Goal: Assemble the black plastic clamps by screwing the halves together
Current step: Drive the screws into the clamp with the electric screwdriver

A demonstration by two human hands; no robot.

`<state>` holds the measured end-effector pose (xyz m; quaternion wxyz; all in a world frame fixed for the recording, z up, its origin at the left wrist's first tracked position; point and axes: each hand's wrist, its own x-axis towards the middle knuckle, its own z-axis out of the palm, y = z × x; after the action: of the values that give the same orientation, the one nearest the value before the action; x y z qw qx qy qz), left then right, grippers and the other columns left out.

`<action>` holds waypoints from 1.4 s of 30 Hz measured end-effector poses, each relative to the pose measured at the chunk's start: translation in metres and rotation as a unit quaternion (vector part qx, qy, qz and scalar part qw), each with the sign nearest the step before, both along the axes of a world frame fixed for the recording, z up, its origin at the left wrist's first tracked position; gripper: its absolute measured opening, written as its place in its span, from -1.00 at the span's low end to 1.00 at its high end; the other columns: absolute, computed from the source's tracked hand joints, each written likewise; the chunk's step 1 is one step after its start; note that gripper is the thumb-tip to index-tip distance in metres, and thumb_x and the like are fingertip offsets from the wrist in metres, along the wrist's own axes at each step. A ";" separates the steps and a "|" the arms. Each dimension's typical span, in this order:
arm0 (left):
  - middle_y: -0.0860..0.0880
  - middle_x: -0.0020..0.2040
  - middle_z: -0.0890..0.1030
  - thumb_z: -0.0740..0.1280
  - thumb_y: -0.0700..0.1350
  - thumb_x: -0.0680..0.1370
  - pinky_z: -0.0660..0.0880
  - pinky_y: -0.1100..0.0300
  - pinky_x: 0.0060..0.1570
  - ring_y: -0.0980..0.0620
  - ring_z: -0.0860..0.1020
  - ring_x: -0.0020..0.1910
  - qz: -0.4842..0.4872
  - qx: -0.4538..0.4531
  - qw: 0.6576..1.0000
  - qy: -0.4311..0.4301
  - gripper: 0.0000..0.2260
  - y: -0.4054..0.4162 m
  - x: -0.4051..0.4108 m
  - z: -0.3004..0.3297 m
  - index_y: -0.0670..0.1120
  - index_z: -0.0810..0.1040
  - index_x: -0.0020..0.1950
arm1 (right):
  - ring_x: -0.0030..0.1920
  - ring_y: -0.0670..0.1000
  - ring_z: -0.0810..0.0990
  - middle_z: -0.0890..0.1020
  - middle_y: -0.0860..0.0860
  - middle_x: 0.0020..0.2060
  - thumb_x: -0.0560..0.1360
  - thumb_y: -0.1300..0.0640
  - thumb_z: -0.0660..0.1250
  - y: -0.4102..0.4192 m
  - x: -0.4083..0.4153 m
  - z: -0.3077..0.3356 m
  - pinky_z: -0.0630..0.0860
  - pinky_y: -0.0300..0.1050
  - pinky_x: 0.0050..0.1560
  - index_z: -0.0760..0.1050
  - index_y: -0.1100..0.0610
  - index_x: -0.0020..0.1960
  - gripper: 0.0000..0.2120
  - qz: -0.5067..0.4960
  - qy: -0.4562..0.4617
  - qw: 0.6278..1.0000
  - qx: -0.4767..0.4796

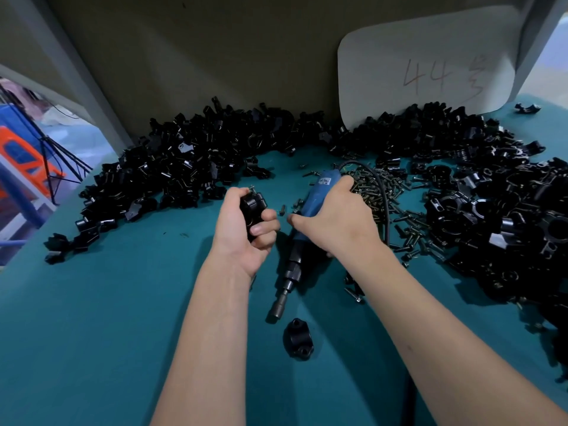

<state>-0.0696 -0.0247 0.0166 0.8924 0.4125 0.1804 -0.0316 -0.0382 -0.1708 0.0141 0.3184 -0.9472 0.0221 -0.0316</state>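
A white card [427, 61] marked "44" in faint handwriting leans at the back of the teal bench [107, 302]. The left hand [246, 222] grips a black clamp [252, 210], fingers curled round it, a screw [252, 187] poking from its top. The right hand [333, 216] grasps a blue driver [310, 207] with an unreadable label. One clamp half [298, 339] lies near its tip.

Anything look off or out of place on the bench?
Nothing damaged. Two strays: one clamp half lies alone near the table's front, below the driver's tip, and another sits apart at the far right, beyond the piles. Screws are scattered loose by the right hand. The left hand holds a clamp.
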 end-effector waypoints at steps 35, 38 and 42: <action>0.00 -0.43 0.26 0.15 -0.02 0.66 -0.03 0.33 -0.59 0.18 0.13 -0.57 -0.299 0.220 0.928 0.035 -0.67 -0.001 -0.011 0.003 -0.05 0.28 -0.29 | -0.42 -0.03 0.40 0.47 0.01 -0.31 0.56 -0.13 0.45 -0.047 0.005 0.076 0.42 -0.13 -0.36 0.32 0.11 0.12 -0.58 -0.006 -0.114 0.653 0.748; 0.00 -0.39 0.24 0.14 -0.02 0.66 -0.06 0.31 -0.56 0.17 0.11 -0.56 -0.306 0.221 0.925 0.039 -0.74 -0.001 -0.011 0.002 -0.03 0.27 -0.22 | -0.42 -0.02 0.39 0.46 0.01 -0.32 0.58 -0.10 0.42 -0.047 0.005 0.077 0.42 -0.14 -0.37 0.29 0.10 0.09 -0.61 -0.009 -0.117 0.651 0.750; -0.01 -0.38 0.23 0.14 -0.02 0.66 -0.06 0.31 -0.56 0.17 0.10 -0.54 -0.310 0.228 0.922 0.041 -0.74 -0.001 -0.011 0.003 -0.03 0.26 -0.21 | -0.42 -0.02 0.38 0.44 0.01 -0.33 0.60 -0.10 0.39 -0.048 0.004 0.079 0.41 -0.14 -0.37 0.28 0.08 0.01 -0.65 -0.003 -0.116 0.643 0.757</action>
<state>-0.0802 -0.0256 0.0192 0.7119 0.6383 0.0821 -0.2812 -0.0343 -0.2183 0.0929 0.9241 -0.3646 0.0042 -0.1143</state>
